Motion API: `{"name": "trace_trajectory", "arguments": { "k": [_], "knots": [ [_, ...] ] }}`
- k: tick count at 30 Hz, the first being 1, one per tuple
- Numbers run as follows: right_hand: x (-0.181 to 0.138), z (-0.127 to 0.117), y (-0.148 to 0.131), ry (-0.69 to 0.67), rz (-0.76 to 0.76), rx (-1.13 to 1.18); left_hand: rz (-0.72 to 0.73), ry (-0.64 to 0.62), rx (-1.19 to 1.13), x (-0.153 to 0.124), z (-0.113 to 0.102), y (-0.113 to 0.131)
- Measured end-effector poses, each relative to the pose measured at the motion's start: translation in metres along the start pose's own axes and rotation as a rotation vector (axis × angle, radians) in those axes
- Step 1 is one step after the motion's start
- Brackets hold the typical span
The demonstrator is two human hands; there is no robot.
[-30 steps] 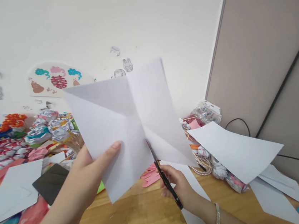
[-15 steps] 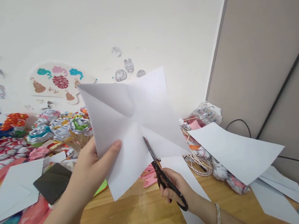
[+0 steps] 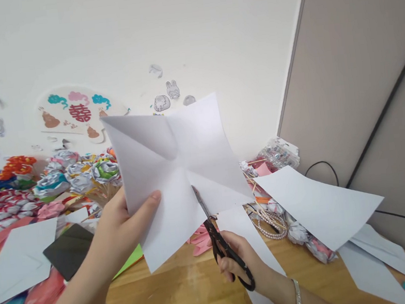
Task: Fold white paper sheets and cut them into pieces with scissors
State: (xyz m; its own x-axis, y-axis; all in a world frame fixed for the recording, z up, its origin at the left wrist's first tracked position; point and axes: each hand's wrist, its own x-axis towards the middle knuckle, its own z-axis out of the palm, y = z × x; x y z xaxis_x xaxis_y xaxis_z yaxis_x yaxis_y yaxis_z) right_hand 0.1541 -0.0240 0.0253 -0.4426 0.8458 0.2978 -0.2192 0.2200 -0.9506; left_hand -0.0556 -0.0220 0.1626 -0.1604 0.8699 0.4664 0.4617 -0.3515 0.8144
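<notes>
Two hands are in view, the left hand (image 3: 123, 224) and the right hand (image 3: 242, 259). One creased white sheet (image 3: 176, 174) is held up, with one pair of black scissors (image 3: 220, 240) at it. One dark phone (image 3: 69, 250) lies on the tabletop (image 3: 189, 295). One pearl string (image 3: 269, 225) lies there too. One bracelet (image 3: 296, 297) circles the right wrist. The paper roses (image 3: 63, 180) are too many to count.

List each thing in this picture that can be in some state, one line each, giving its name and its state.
white paper square: creased, held upright in the air, partly cut from its lower edge
scissors: blades in the cut, tips pointing up toward the centre
left hand: pinching the paper's left side
right hand: gripping the scissor handles
phone: lying flat, screen dark
loose white sheet: lying curled over clutter
</notes>
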Motion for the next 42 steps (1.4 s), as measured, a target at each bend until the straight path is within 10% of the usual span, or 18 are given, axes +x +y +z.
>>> {"name": "trace_trajectory", "arguments": {
  "k": [42],
  "knots": [
    [-0.003,0.001,-0.019,0.04,0.077,-0.03,-0.094,-0.017,0.081,0.001,0.001,0.004]
  ]
}}
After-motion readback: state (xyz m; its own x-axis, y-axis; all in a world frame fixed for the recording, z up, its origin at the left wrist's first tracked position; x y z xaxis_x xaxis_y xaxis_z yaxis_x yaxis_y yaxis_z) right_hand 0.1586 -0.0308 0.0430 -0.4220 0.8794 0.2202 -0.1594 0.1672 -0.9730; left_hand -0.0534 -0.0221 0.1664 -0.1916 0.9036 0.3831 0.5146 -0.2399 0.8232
